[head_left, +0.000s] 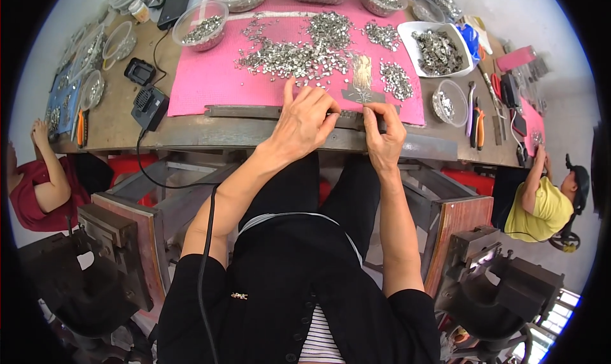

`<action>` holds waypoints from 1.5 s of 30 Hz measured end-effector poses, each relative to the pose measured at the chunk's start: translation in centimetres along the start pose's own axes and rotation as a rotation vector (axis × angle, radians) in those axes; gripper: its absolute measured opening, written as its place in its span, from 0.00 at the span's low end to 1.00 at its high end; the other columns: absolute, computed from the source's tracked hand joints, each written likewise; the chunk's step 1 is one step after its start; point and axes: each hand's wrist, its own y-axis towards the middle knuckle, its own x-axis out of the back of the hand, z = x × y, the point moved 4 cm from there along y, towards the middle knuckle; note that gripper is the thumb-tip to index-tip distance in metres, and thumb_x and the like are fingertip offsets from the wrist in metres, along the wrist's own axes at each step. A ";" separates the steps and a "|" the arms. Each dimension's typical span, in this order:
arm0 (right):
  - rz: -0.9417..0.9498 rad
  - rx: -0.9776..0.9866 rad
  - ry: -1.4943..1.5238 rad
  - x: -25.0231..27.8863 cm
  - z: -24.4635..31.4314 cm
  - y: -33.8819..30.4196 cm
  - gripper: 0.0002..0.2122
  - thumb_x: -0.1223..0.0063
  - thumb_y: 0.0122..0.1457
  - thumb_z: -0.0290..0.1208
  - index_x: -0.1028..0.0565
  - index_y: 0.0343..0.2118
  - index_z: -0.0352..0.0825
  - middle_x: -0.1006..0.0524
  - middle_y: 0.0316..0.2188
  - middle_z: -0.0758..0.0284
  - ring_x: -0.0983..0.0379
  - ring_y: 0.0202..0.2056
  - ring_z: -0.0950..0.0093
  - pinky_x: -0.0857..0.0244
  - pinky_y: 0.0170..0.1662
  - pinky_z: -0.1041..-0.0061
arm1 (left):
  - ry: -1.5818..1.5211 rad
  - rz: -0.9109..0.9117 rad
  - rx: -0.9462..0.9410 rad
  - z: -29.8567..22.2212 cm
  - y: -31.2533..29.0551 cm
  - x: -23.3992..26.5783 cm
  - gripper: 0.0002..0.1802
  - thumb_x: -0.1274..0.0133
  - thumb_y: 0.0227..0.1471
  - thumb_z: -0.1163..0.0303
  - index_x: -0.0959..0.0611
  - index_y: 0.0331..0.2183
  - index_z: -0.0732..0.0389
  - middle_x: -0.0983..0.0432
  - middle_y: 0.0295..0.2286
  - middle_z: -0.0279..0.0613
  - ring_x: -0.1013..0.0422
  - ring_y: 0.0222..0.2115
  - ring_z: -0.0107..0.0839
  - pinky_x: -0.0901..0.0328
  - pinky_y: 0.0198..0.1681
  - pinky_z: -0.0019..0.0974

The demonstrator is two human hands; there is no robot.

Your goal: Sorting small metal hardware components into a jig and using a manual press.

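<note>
A long dark metal strip (242, 112) lies along the near edge of the pink mat (210, 87). My left hand (302, 119) is over the strip, its thumb and fingers closed in a pinch and one finger raised. Beside it, my right hand (386, 138) pinches at the strip's right part. Whatever either hand's fingertips hold is too small to make out. Just beyond my right hand, a small grey plate (352, 96) carries thin silvery pins (366, 97), with a bundle of pale gold pins (361, 71) behind. Farther off lies a heap of small shiny metal pieces (286, 59).
Smaller heaps (396, 80) lie at right, near a white tray (468, 61) of metal parts. Clear tubs (223, 26) stand around the mat. Pliers (480, 125) lie right; a black charger (150, 108) with a cable sits left. Other people work at both sides.
</note>
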 end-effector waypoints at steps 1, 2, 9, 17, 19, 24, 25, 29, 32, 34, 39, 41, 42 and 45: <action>-0.001 0.010 -0.005 0.0 0.0 0.0 0.04 0.39 0.56 0.19 0.22 0.34 0.31 0.22 0.29 0.64 0.26 0.32 0.66 0.33 0.39 0.70 | 0.016 -0.001 -0.008 0.0 0.0 -0.1 0.05 0.40 0.50 0.75 0.20 0.32 0.58 0.27 0.29 0.35 0.29 0.35 0.37 0.52 0.63 0.66; -0.002 0.019 -0.010 -0.1 0.0 0.0 0.04 0.39 0.56 0.19 0.22 0.34 0.31 0.22 0.29 0.64 0.27 0.32 0.66 0.33 0.39 0.70 | 0.016 0.001 -0.010 -0.1 0.1 -0.2 0.05 0.40 0.50 0.75 0.20 0.32 0.58 0.27 0.29 0.35 0.29 0.35 0.37 0.52 0.63 0.66; -0.006 0.089 -0.049 0.1 0.0 -0.1 0.04 0.39 0.56 0.18 0.22 0.34 0.31 0.22 0.29 0.63 0.26 0.32 0.67 0.32 0.39 0.71 | -0.065 0.022 -0.017 0.3 -0.1 0.5 0.05 0.41 0.51 0.76 0.18 0.33 0.59 0.26 0.29 0.37 0.28 0.34 0.38 0.49 0.63 0.62; -0.152 0.050 -0.318 9.6 -3.5 5.5 0.05 0.41 0.61 0.26 0.20 0.37 0.31 0.20 0.31 0.63 0.24 0.32 0.72 0.30 0.38 0.72 | 0.033 -0.078 0.047 0.7 -1.0 0.8 0.05 0.39 0.53 0.73 0.17 0.34 0.57 0.25 0.29 0.36 0.28 0.32 0.38 0.45 0.61 0.56; -0.110 -0.008 -0.408 12.9 -6.9 7.4 0.07 0.41 0.60 0.27 0.19 0.37 0.30 0.20 0.32 0.61 0.22 0.32 0.69 0.29 0.38 0.72 | 0.120 -0.141 0.015 0.1 -0.8 0.5 0.06 0.37 0.52 0.71 0.17 0.34 0.57 0.25 0.27 0.36 0.28 0.31 0.38 0.45 0.61 0.55; 0.220 -0.218 -0.484 15.1 -11.9 9.6 0.11 0.42 0.58 0.31 0.19 0.38 0.27 0.18 0.31 0.58 0.21 0.32 0.68 0.29 0.38 0.71 | 0.054 -0.129 0.035 0.7 -1.1 0.6 0.08 0.36 0.51 0.69 0.16 0.36 0.57 0.24 0.28 0.35 0.28 0.33 0.37 0.44 0.61 0.52; 0.320 -0.286 -0.456 14.9 -12.5 9.7 0.11 0.42 0.57 0.30 0.19 0.38 0.27 0.18 0.31 0.58 0.21 0.32 0.67 0.29 0.38 0.71 | 0.008 -0.129 0.054 1.0 -1.1 0.6 0.09 0.36 0.51 0.69 0.16 0.36 0.57 0.23 0.29 0.35 0.28 0.34 0.37 0.44 0.61 0.51; 0.441 -0.316 -0.489 15.1 -13.0 10.8 0.11 0.42 0.55 0.29 0.18 0.38 0.28 0.18 0.29 0.57 0.21 0.30 0.66 0.29 0.38 0.70 | -0.017 -0.122 0.077 0.9 -1.1 0.7 0.11 0.35 0.50 0.67 0.16 0.37 0.58 0.22 0.30 0.36 0.28 0.35 0.37 0.42 0.59 0.49; 0.462 -0.230 -0.616 14.5 -12.1 10.9 0.10 0.41 0.55 0.29 0.18 0.37 0.29 0.18 0.28 0.57 0.20 0.30 0.65 0.29 0.37 0.70 | 0.088 -0.117 0.068 0.5 -0.9 0.5 0.12 0.35 0.51 0.67 0.16 0.37 0.59 0.20 0.30 0.36 0.26 0.35 0.38 0.41 0.58 0.50; 0.337 -0.210 -0.611 14.7 -12.0 10.5 0.09 0.41 0.55 0.28 0.18 0.36 0.29 0.18 0.28 0.56 0.20 0.30 0.64 0.29 0.37 0.68 | 0.133 -0.150 0.037 0.4 -0.9 0.5 0.13 0.34 0.49 0.66 0.16 0.37 0.59 0.21 0.30 0.37 0.28 0.35 0.38 0.40 0.54 0.47; 0.198 -0.132 -0.594 15.3 -11.8 9.8 0.08 0.42 0.56 0.26 0.18 0.37 0.30 0.18 0.30 0.55 0.20 0.32 0.64 0.29 0.37 0.67 | 0.066 -0.130 0.035 0.7 -1.0 0.7 0.13 0.34 0.49 0.66 0.16 0.37 0.59 0.21 0.31 0.37 0.28 0.35 0.38 0.40 0.55 0.46; 0.156 -0.076 -0.598 15.6 -11.6 9.7 0.08 0.43 0.57 0.25 0.19 0.38 0.30 0.19 0.31 0.55 0.20 0.32 0.64 0.29 0.37 0.68 | 0.043 -0.129 0.038 0.6 -0.9 0.7 0.13 0.34 0.49 0.67 0.16 0.37 0.59 0.21 0.31 0.37 0.28 0.35 0.38 0.40 0.55 0.46; 0.144 -0.084 -0.614 15.6 -11.5 9.6 0.08 0.43 0.57 0.24 0.19 0.38 0.30 0.19 0.32 0.56 0.20 0.32 0.65 0.29 0.38 0.69 | 0.067 -0.120 0.040 0.5 -0.8 0.7 0.13 0.35 0.49 0.67 0.17 0.37 0.59 0.21 0.31 0.37 0.27 0.35 0.38 0.40 0.55 0.46; 0.076 -0.069 -0.535 15.0 -9.6 9.1 0.08 0.43 0.58 0.23 0.19 0.39 0.30 0.19 0.33 0.58 0.20 0.32 0.68 0.28 0.38 0.72 | 0.099 -0.119 0.037 0.2 -0.8 0.7 0.12 0.35 0.50 0.68 0.17 0.38 0.59 0.21 0.30 0.37 0.27 0.35 0.38 0.40 0.55 0.47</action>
